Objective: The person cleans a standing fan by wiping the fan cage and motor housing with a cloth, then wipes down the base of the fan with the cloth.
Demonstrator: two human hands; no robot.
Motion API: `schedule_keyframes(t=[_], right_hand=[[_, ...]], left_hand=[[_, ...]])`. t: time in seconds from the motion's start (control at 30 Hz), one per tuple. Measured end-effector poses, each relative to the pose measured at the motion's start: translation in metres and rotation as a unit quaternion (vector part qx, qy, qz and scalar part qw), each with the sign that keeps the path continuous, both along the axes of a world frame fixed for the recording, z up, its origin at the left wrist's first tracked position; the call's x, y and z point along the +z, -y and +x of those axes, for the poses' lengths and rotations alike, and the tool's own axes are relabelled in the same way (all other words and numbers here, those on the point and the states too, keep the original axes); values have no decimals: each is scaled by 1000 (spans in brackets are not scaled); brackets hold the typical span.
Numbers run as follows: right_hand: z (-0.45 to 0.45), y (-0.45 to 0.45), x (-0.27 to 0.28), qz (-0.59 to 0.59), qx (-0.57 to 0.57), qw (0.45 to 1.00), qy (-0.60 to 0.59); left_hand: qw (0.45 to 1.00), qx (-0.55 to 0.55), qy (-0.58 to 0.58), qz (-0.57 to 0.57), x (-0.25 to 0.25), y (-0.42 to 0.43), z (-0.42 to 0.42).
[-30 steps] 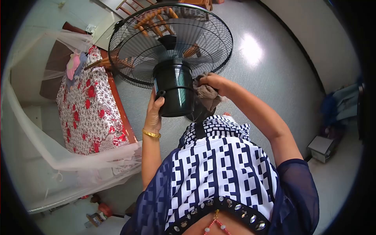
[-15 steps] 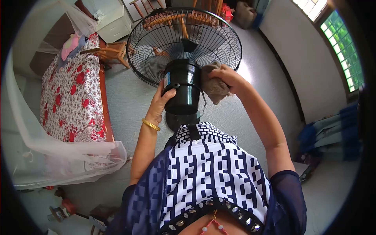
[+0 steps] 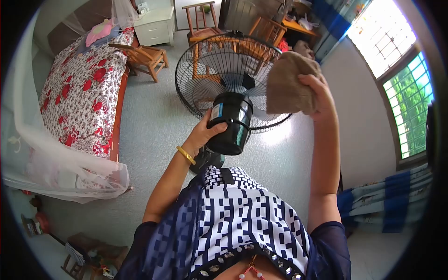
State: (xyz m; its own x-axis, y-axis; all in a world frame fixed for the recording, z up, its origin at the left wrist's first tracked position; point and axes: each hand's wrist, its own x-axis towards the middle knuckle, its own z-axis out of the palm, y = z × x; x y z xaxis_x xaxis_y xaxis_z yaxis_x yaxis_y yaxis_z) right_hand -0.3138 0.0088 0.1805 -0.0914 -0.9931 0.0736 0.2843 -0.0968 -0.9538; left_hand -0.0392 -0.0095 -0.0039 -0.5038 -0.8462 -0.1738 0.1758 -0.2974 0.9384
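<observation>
A black standing fan [image 3: 233,123] is in front of me, its motor housing toward me and its round wire cage beyond. My left hand [image 3: 207,132] is wrapped round the left side of the motor housing, thumb on top. In my right hand [image 3: 319,95] is a brown cloth [image 3: 291,84], bunched at its right edge and hanging in front of the right part of the cage. Whether the cloth touches the cage I cannot tell. The fan's dark base shows partly below the housing, near my clothing.
To the left stands a bed [image 3: 84,88] with a floral cover and a white mosquito net [image 3: 70,172]. Behind are a wooden chair [image 3: 144,56], a white cabinet [image 3: 154,28] and more wooden chairs. A barred window [image 3: 406,98] and blue curtain [image 3: 387,200] are at the right.
My right hand has lifted the cloth away from the motor housing, up and to the right, and the cloth is more spread out. My left hand keeps its hold; the view has shifted.
</observation>
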Motion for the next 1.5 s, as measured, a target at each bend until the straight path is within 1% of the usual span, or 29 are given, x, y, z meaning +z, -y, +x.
schedule_keyframes(t=[0.07, 0.13, 0.17, 0.2, 0.23, 0.3, 0.37, 0.4, 0.47, 0.5, 0.57, 0.6, 0.67, 0.7, 0.77, 0.8, 0.83, 0.93, 0.97, 1.03, 1.07, 1.17, 1.2, 1.23, 1.33, 1.37, 1.43, 1.47, 1.5], right_hand=[[-11, -3, 19, -19, -6, 1000, -14], [-19, -6, 33, -48, -32, 992, -110], [-22, -7, 37, -53, -36, 992, -112], [-26, -7, 39, -46, -47, 989, -135], [-30, -8, 40, -40, -59, 985, -157], [-39, -11, 36, -31, -69, 984, -159], [-49, -13, 28, -24, -99, 973, -209], [-55, -15, 25, -24, -103, 972, -208], [-69, -20, 19, -37, -106, 960, -257], [-76, -20, 16, -37, -109, 960, -254], [-91, -18, 16, -48, -125, 942, -308], [-101, -13, 13, -49, -127, 943, -303], [-122, 4, 2, -49, -103, 930, -348], [-126, 14, -2, -52, -99, 932, -345], [-130, 41, -9, -80, -92, 899, -421], [-135, 55, -12, -103, -65, 882, -455], [-137, 69, -14, -106, -54, 886, -449], [-142, 111, -17, -168, 82, 874, -448], [-143, 123, -19, -170, 92, 878, -438], [-140, 145, -22, -212, 153, 874, -410], [-138, 152, -21, -228, 173, 859, -424], [-123, 166, -23, -335, 217, 818, -415], [-114, 168, -21, -353, 230, 813, -401], [-109, 176, -25, -422, 244, 777, -398], [-97, 180, -33, -436, 305, 764, -365], [-98, 185, -41, -437, 311, 767, -351], [-98, 194, -62, -452, 325, 787, -265], [-101, 200, -74, -447, 357, 777, -263], [-101, 202, -80, -448, 358, 779, -253]], left_hand=[[1000, -5, 8, -4, -2, -3, 0], [1000, -3, 13, -18, 3, -4, 1], [999, -3, 24, -26, 4, -4, 3], [997, 19, 52, -52, 5, -5, 3], [997, 14, 52, -57, 6, -5, 4], [992, 32, 92, -77, 11, -7, 10], [986, 50, 120, -108, -6, -5, 21], [979, 87, 123, -139, -4, -7, 25], [957, 151, 129, -210, 3, -9, 34], [953, 171, 149, -199, 10, -11, 40], [937, 191, 168, -237, 33, -11, 46], [936, 189, 172, -241, 47, -11, 47], [907, 192, 208, -313, 72, -12, 45], [905, 196, 212, -314, 82, -12, 41], [852, 226, 235, -409, 101, -11, 25], [839, 232, 237, -430, 111, -13, 14], [836, 239, 248, -427, 118, -14, 3], [802, 222, 274, -481, 142, -16, -33], [800, 226, 288, -476, 147, -14, -47], [752, 226, 320, -529, 154, -11, -75], [739, 221, 332, -543, 159, -8, -89], [674, 223, 395, -583, 166, 1, -126], [659, 217, 419, -587, 169, 3, -138], [644, 216, 440, -588, 170, 4, -150], [616, 213, 487, -582, 161, 10, -177], [580, 203, 533, -581, 162, 12, -188], [568, 195, 548, -582, 155, 21, -201], [569, 193, 555, -576, 151, 25, -206], [566, 189, 563, -571, 148, 27, -208]])
